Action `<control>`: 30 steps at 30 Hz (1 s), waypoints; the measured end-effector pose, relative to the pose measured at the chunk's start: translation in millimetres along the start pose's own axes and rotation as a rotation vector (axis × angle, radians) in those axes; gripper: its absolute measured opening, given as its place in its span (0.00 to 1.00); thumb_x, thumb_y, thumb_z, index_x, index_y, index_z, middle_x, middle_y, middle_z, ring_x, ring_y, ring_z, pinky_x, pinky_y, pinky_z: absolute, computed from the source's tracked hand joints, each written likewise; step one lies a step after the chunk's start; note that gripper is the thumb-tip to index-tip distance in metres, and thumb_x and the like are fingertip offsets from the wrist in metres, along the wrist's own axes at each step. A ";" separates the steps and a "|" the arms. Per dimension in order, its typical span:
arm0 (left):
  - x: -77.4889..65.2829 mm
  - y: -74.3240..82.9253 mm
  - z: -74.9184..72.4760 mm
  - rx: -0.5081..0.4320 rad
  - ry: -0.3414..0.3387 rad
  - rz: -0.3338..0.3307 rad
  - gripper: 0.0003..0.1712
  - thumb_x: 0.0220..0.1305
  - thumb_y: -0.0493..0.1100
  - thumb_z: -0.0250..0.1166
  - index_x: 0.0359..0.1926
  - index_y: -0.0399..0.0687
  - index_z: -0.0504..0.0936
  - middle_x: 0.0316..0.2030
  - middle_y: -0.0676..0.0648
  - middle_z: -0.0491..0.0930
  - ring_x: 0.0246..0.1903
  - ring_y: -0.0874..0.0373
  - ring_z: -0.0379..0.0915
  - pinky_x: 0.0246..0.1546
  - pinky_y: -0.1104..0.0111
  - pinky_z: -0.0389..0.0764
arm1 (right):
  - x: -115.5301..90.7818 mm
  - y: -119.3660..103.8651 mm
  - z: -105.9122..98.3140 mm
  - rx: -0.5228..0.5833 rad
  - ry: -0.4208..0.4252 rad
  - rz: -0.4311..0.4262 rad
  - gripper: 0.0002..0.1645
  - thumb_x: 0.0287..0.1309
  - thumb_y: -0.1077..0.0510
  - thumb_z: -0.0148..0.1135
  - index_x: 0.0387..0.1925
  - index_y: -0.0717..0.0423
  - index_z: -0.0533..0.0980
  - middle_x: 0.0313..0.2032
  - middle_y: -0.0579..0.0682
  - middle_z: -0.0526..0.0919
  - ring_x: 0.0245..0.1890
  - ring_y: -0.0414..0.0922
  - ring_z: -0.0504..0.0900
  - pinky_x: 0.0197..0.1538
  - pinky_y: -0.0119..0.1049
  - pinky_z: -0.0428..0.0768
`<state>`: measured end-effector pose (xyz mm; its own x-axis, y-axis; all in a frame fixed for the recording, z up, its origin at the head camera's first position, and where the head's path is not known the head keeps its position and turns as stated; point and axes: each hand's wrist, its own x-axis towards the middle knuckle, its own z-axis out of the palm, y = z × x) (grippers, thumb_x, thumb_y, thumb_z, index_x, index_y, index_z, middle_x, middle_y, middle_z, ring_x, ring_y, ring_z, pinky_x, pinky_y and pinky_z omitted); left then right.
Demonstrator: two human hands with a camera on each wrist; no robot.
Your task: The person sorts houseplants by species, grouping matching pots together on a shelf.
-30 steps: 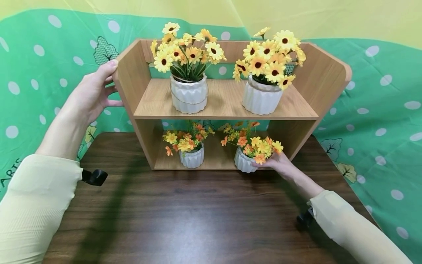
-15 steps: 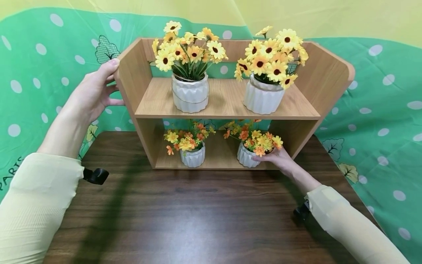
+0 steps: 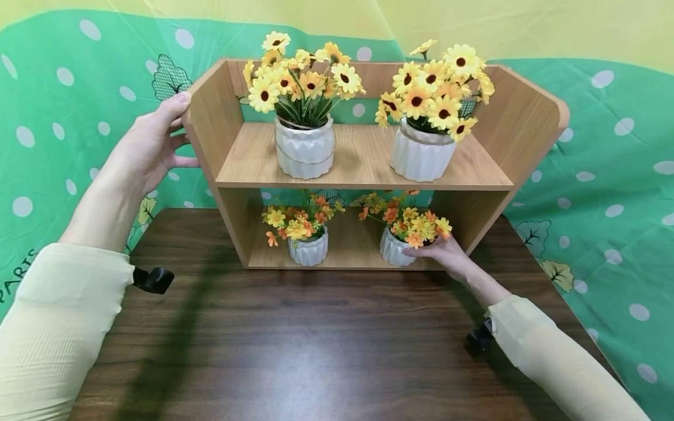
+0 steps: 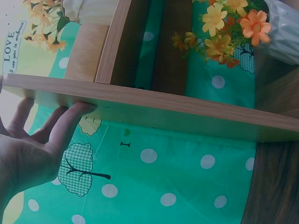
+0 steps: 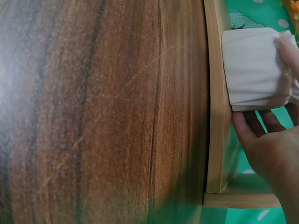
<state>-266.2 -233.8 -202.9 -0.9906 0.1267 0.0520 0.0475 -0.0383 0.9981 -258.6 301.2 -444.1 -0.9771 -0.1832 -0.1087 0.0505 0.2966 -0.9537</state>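
Note:
In the head view my right hand grips a small white ribbed flower pot with orange and yellow flowers on the lower shelf, right side. The right wrist view shows that pot on the shelf board, my thumb on one side and fingers on the other. My left hand touches the left side panel of the wooden shelf; its fingers press the panel's outer face in the left wrist view, the thumb by the panel's edge. A second small pot with similar flowers stands on the lower left.
Two larger white pots, one left and one right, hold yellow daisies on the upper shelf. The shelf stands at the back of a dark wooden table. Behind hangs a green dotted cloth.
My right hand has shifted the small pot slightly back onto the lower shelf, away from its front edge, and now keeps still with it. The left hand stays on the side panel.

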 end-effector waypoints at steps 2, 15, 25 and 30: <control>-0.2 0.1 0.5 -0.001 -0.001 -0.001 0.35 0.69 0.62 0.63 0.74 0.63 0.69 0.74 0.52 0.60 0.69 0.49 0.60 0.33 0.62 0.88 | 0.1 0.3 -0.2 -0.005 0.002 -0.002 0.52 0.54 0.54 0.80 0.75 0.45 0.59 0.67 0.45 0.68 0.73 0.46 0.64 0.75 0.50 0.63; -1.2 1.1 1.9 0.005 0.001 0.000 0.36 0.69 0.63 0.63 0.74 0.63 0.69 0.74 0.52 0.59 0.71 0.47 0.59 0.33 0.62 0.88 | -3.1 -0.7 0.1 0.001 -0.017 0.000 0.52 0.56 0.55 0.78 0.75 0.44 0.58 0.67 0.45 0.69 0.72 0.46 0.65 0.76 0.54 0.62; -1.2 1.3 1.5 0.020 0.006 -0.006 0.36 0.69 0.64 0.62 0.74 0.64 0.68 0.75 0.52 0.58 0.72 0.47 0.57 0.33 0.63 0.88 | -3.9 0.0 3.6 0.008 -0.006 0.002 0.54 0.55 0.54 0.79 0.77 0.43 0.57 0.72 0.50 0.64 0.76 0.50 0.61 0.78 0.57 0.60; -1.9 1.1 1.3 0.030 0.007 -0.009 0.36 0.70 0.64 0.62 0.75 0.65 0.68 0.75 0.53 0.58 0.71 0.47 0.57 0.33 0.64 0.88 | -3.5 0.9 6.2 -0.003 0.007 -0.020 0.52 0.55 0.53 0.79 0.75 0.41 0.59 0.70 0.48 0.65 0.73 0.47 0.65 0.73 0.50 0.67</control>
<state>-264.1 -232.8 -201.9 -0.9919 0.1196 0.0425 0.0419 -0.0073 0.9991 -253.9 296.3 -446.3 -0.9793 -0.1825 -0.0875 0.0302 0.2958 -0.9548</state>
